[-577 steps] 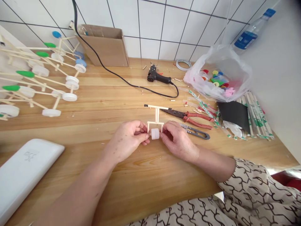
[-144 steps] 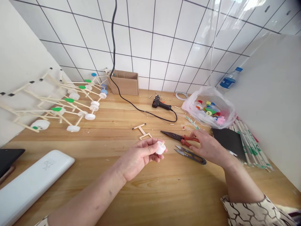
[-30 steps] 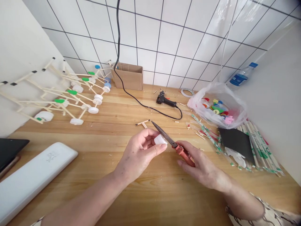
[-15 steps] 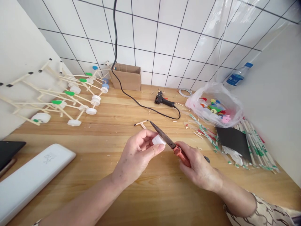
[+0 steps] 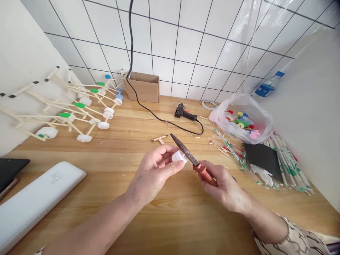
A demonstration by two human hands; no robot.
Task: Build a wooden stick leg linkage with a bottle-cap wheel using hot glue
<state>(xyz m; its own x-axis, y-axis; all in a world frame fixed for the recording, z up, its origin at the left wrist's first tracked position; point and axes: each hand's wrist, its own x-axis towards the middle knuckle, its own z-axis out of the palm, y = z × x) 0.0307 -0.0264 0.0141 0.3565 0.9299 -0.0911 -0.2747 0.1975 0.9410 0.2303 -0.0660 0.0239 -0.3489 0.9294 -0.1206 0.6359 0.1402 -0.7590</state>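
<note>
Between the thumb and fingers of my left hand (image 5: 156, 173) is a white bottle cap (image 5: 178, 157). My right hand (image 5: 224, 186) is closed round the orange-red handles of a pair of scissors (image 5: 189, 154). Their dark, worn blades point up and to the left, beside the right side of the cap. The blades look closed together; whether they touch the cap I cannot tell. Just beyond my left fingers, a small T-shaped stick piece (image 5: 160, 138) with black ends lies on the wooden table (image 5: 170, 226).
Several stick-built bicycle models (image 5: 85, 117) with white cap wheels stand at left. A black glue gun (image 5: 184, 112) and cardboard box (image 5: 143, 88) sit at the back. At right are a plastic bag (image 5: 240, 118) of coloured caps and wrapped chopsticks (image 5: 290, 164). A white power bank (image 5: 42, 209) lies front left.
The scissors have turned slightly, and their blades now look closer together. My left hand still holds the cap, almost in the same place.
</note>
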